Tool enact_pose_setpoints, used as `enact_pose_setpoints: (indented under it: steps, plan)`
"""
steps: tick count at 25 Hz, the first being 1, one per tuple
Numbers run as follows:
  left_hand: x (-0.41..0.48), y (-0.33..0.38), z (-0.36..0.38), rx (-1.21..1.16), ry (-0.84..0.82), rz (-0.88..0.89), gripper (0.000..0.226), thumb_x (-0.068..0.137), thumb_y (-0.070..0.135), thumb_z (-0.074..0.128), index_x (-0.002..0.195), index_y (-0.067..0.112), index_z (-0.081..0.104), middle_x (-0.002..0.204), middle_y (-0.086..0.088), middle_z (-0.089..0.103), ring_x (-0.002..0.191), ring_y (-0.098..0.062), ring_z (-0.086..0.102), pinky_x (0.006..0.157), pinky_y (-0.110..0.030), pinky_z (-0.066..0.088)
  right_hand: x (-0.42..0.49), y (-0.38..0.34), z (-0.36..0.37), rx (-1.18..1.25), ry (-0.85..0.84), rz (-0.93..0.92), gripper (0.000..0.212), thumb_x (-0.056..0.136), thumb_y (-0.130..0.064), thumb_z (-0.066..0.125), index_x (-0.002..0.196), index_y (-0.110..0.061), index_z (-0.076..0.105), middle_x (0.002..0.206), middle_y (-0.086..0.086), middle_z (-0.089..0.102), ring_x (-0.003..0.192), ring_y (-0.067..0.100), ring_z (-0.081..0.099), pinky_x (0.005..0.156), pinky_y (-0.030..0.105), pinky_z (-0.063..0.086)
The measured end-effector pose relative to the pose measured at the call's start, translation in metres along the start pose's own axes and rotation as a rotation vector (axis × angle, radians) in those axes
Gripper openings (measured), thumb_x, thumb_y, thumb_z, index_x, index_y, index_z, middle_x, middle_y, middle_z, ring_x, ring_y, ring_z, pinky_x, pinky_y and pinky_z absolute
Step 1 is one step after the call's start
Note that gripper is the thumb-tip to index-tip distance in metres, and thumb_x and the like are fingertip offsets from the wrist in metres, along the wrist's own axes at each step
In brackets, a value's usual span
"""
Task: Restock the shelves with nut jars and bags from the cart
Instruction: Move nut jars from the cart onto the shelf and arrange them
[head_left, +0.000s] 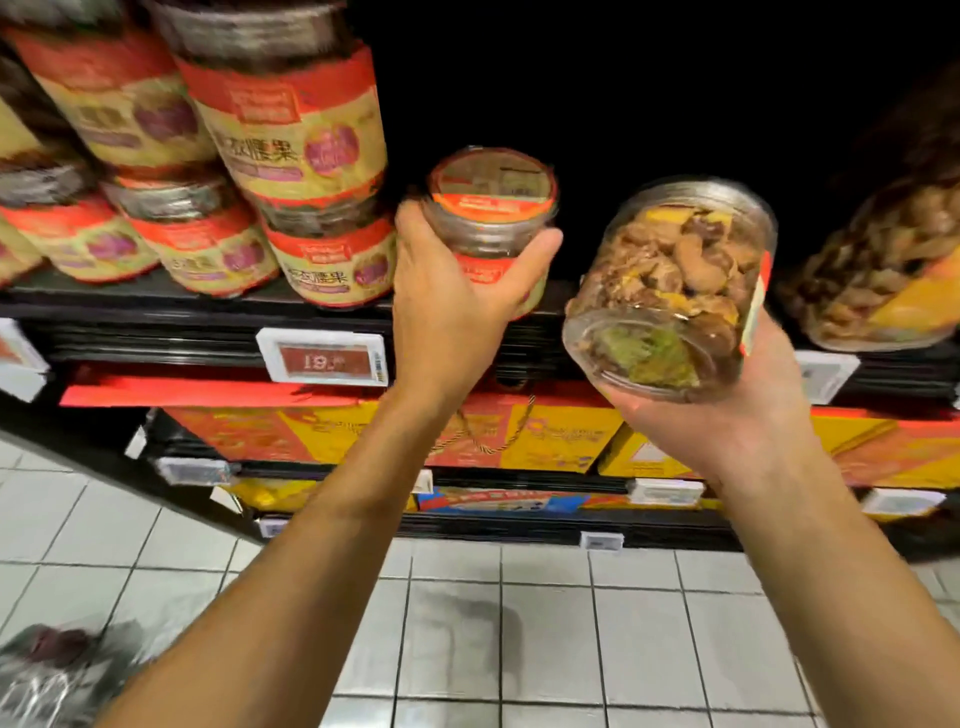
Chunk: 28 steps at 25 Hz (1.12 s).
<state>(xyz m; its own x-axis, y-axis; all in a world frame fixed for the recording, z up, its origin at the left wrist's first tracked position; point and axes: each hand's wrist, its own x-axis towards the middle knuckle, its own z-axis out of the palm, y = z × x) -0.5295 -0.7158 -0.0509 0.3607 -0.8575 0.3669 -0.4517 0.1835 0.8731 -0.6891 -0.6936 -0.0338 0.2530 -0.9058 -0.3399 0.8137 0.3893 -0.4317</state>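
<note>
Left hand (452, 296) is gripping red-lidded jar (491, 208) over shelf (156, 332) edge, just right of stacked jars (296, 135) | right hand (727, 415) is cupping clear jar (670, 280), tilted, base outward.

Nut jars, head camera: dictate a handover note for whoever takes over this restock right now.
Left hand grips a red-labelled jar at the front edge of the shelf, beside the stacked jars; unclear if it is set down.
Right hand holds a clear jar of nuts, tilted, in front of the shelf, not on it.
Done: stacked jars stand two high at left.
To do: place both held jars.
</note>
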Motion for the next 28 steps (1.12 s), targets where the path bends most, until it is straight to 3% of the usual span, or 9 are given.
enact_pose_setpoints:
  steps: [7, 9, 11, 13, 15, 18, 21, 25, 28]
  plan:
    - [-0.026, 0.012, -0.032, -0.047, -0.134, -0.119, 0.063, 0.083, 0.041, 0.066, 0.133, 0.010, 0.043, 0.131, 0.000, 0.052, 0.122, -0.010, 0.049, 0.103, -0.028, 0.040, -0.006, -0.002, 0.009, -0.126, 0.127, -0.031, 0.051, 0.094, -0.049, 0.038, 0.118, -0.012, 0.063, 0.108, 0.013, 0.070, 0.091, 0.029, 0.070, 0.076, 0.043, 0.057]
    - [-0.045, 0.028, -0.045, -0.140, -0.043, -0.127, 0.031, 0.087, 0.039, 0.059, 0.111, 0.021, 0.058, 0.112, 0.002, 0.061, 0.105, -0.004, 0.056, 0.091, -0.019, 0.045, -0.009, -0.002, 0.013, -0.260, 0.187, -0.056, 0.057, 0.095, -0.055, 0.032, 0.124, -0.013, 0.059, 0.114, 0.013, 0.067, 0.103, 0.028, 0.066, 0.087, 0.043, 0.054]
    - [-0.050, 0.051, -0.049, -0.298, -0.146, -0.184, 0.017, 0.087, 0.039, 0.051, 0.087, 0.031, 0.065, 0.089, 0.005, 0.067, 0.089, -0.006, 0.062, 0.080, -0.018, 0.049, -0.014, 0.000, 0.018, -0.441, 0.237, -0.113, 0.060, 0.094, -0.058, 0.028, 0.123, -0.015, 0.058, 0.109, 0.012, 0.067, 0.106, 0.027, 0.064, 0.092, 0.043, 0.051]
    - [-0.047, 0.074, -0.047, -0.345, -0.397, -0.210, 0.029, 0.086, 0.048, 0.048, 0.085, 0.027, 0.068, 0.087, 0.002, 0.071, 0.089, -0.011, 0.066, 0.078, -0.021, 0.051, -0.021, 0.001, 0.027, -0.606, 0.255, -0.154, 0.059, 0.094, -0.060, 0.026, 0.117, -0.018, 0.061, 0.093, 0.005, 0.072, 0.091, 0.021, 0.069, 0.082, 0.036, 0.055]
    - [-0.045, 0.088, -0.043, -0.289, -0.536, -0.211, 0.043, 0.085, 0.056, 0.045, 0.097, 0.020, 0.065, 0.093, 0.000, 0.071, 0.091, -0.013, 0.067, 0.082, -0.029, 0.052, -0.032, 0.001, 0.034, -0.689, 0.182, -0.165, 0.064, 0.093, -0.062, 0.021, 0.118, -0.018, 0.062, 0.097, 0.004, 0.073, 0.092, 0.018, 0.069, 0.085, 0.035, 0.054]
    - [-0.044, 0.093, -0.041, -0.270, -0.465, -0.190, 0.060, 0.076, 0.069, 0.045, 0.117, 0.026, 0.053, 0.114, 0.001, 0.063, 0.111, -0.015, 0.059, 0.096, -0.039, 0.046, -0.044, -0.004, 0.043, -0.703, -0.044, -0.217, 0.076, 0.091, -0.064, 0.012, 0.128, -0.014, 0.055, 0.121, 0.006, 0.065, 0.113, 0.017, 0.061, 0.104, 0.037, 0.043]
    - [-0.038, 0.090, -0.047, -0.285, -0.370, -0.134, 0.072, 0.080, 0.070, 0.023, 0.133, 0.026, 0.045, 0.133, 0.001, 0.053, 0.131, -0.014, 0.043, 0.111, -0.041, 0.031, -0.048, -0.016, 0.054, -0.611, -0.185, -0.270, 0.074, 0.093, -0.059, 0.013, 0.141, -0.009, 0.037, 0.139, 0.004, 0.051, 0.127, 0.014, 0.049, 0.112, 0.036, 0.031]
    - [-0.009, 0.082, -0.059, -0.374, -0.313, -0.213, 0.078, 0.080, 0.068, 0.007, 0.139, 0.032, 0.043, 0.145, 0.006, 0.042, 0.132, -0.004, 0.041, 0.115, -0.035, 0.027, -0.030, -0.017, 0.068, -0.571, -0.220, -0.323, 0.063, 0.099, -0.045, 0.014, 0.140, -0.002, 0.036, 0.142, 0.012, 0.047, 0.129, 0.019, 0.047, 0.114, 0.037, 0.030]
    - [0.005, 0.076, -0.061, -0.424, -0.292, -0.189, 0.072, 0.094, 0.060, 0.005, 0.134, 0.023, 0.051, 0.141, -0.001, 0.050, 0.129, -0.011, 0.047, 0.116, -0.039, 0.027, -0.010, -0.012, 0.079, -0.595, -0.309, -0.380, 0.063, 0.100, -0.042, 0.010, 0.141, -0.002, 0.035, 0.145, 0.012, 0.042, 0.133, 0.019, 0.042, 0.115, 0.035, 0.027]
